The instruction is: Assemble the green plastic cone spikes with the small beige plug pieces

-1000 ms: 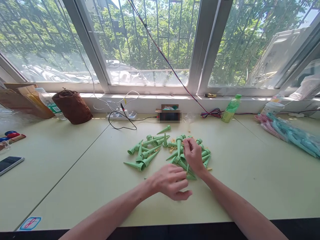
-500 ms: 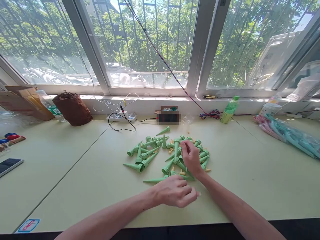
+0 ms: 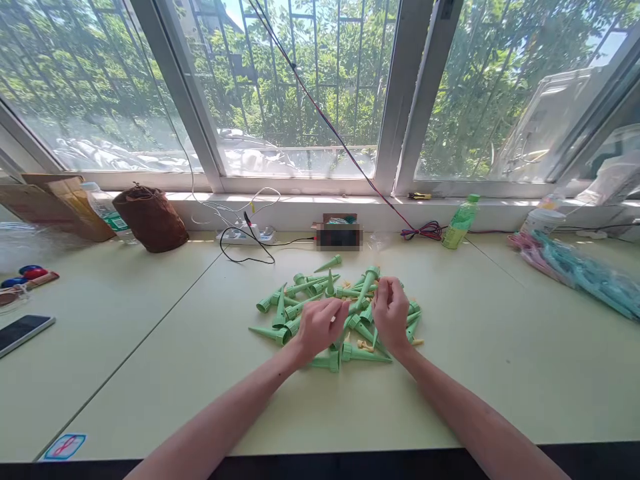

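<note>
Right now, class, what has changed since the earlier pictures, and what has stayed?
The left hand has moved forward and slightly left and is now by the narrow end of a green spike. That spike, nearly upright before, now leans, narrow end toward the left hand. Which hand grips it is unclear. The right hand stays beside the spike; the green bottle and brown bag stay put.

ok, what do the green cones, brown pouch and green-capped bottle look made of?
Green cones: likely moulded plastic, satin; even colour, crisp edges.
Brown pouch: suede or cloth, matte; soft creases, can't tell which.
Green-capped bottle: probably plastic, glossy; light shows through.
</note>
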`<control>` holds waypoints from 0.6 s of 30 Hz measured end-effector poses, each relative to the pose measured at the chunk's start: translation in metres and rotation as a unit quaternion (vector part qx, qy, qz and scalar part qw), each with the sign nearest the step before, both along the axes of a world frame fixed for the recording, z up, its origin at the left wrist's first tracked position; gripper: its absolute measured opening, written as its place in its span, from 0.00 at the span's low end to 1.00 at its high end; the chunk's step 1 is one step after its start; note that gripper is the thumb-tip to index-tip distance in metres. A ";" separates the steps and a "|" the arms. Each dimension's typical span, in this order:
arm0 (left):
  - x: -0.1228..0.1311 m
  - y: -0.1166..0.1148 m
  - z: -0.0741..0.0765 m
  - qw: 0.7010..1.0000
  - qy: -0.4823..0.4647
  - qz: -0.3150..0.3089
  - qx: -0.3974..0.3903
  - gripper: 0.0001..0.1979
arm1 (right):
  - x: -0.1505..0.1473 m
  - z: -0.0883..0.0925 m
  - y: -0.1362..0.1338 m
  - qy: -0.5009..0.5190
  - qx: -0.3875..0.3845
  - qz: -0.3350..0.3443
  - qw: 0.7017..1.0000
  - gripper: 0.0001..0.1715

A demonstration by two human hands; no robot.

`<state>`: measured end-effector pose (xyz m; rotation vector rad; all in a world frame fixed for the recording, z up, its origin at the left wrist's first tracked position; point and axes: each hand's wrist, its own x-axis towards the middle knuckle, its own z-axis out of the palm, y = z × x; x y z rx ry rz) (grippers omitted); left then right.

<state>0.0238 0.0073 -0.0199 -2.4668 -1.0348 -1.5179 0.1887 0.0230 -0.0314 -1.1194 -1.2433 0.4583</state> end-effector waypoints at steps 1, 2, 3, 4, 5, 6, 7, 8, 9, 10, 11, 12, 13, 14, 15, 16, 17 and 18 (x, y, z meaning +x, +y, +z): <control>-0.001 0.002 0.000 0.998 -0.049 0.007 -0.043 0.20 | 0.000 0.001 -0.001 -0.007 0.004 0.006 1.000 0.15; -0.001 0.004 0.000 0.991 -0.095 0.011 -0.092 0.22 | 0.000 0.002 -0.002 -0.021 0.011 0.014 1.000 0.15; -0.002 0.006 0.000 0.981 -0.135 0.012 -0.140 0.23 | 0.000 0.003 -0.003 -0.042 0.020 0.027 0.999 0.15; -0.003 0.008 0.001 0.968 -0.165 0.007 -0.187 0.24 | -0.001 0.004 -0.004 -0.068 0.032 0.044 0.996 0.14; -0.003 0.009 0.001 0.955 -0.186 -0.005 -0.230 0.25 | -0.002 0.006 -0.006 -0.097 0.047 0.068 0.992 0.14; -0.004 0.011 0.002 0.943 -0.199 -0.022 -0.265 0.25 | -0.003 0.007 -0.007 -0.125 0.061 0.096 0.986 0.14; -0.004 0.012 0.002 0.934 -0.203 -0.042 -0.292 0.25 | -0.004 0.008 -0.008 -0.149 0.072 0.122 0.978 0.14; -0.004 0.013 0.002 0.926 -0.203 -0.060 -0.311 0.24 | -0.005 0.009 -0.009 -0.167 0.080 0.145 0.972 0.15; -0.003 0.013 0.002 0.922 -0.200 -0.075 -0.324 0.23 | -0.005 0.009 -0.010 -0.177 0.084 0.162 0.967 0.15; -0.003 0.013 0.001 0.919 -0.195 -0.086 -0.331 0.22 | -0.006 0.009 -0.011 -0.182 0.085 0.173 0.964 0.15; -0.003 0.013 0.001 0.918 -0.190 -0.091 -0.335 0.22 | -0.006 0.009 -0.011 -0.183 0.086 0.178 0.963 0.15; -0.002 0.012 0.001 0.918 -0.186 -0.094 -0.337 0.21 | -0.006 0.009 -0.011 -0.183 0.085 0.179 0.963 0.15; -0.002 0.011 0.001 0.919 -0.181 -0.095 -0.336 0.20 | -0.006 0.008 -0.011 -0.183 0.086 0.178 0.963 0.15; -0.001 0.010 0.001 0.922 -0.176 -0.095 -0.331 0.18 | -0.006 0.008 -0.012 -0.183 0.086 0.177 0.963 0.14; -0.001 0.010 0.001 0.928 -0.168 -0.094 -0.320 0.17 | -0.006 0.008 -0.012 -0.183 0.084 0.176 0.963 0.14; -0.001 0.009 0.000 0.935 -0.161 -0.093 -0.302 0.15 | -0.005 0.009 -0.012 -0.183 0.081 0.176 0.964 0.14; -0.001 0.008 0.000 0.944 -0.151 -0.092 -0.277 0.13 | -0.005 0.009 -0.012 -0.181 0.076 0.175 0.965 0.15; -0.001 0.008 -0.001 0.954 -0.139 -0.092 -0.249 0.11 | -0.005 0.009 -0.013 -0.179 0.072 0.174 0.966 0.16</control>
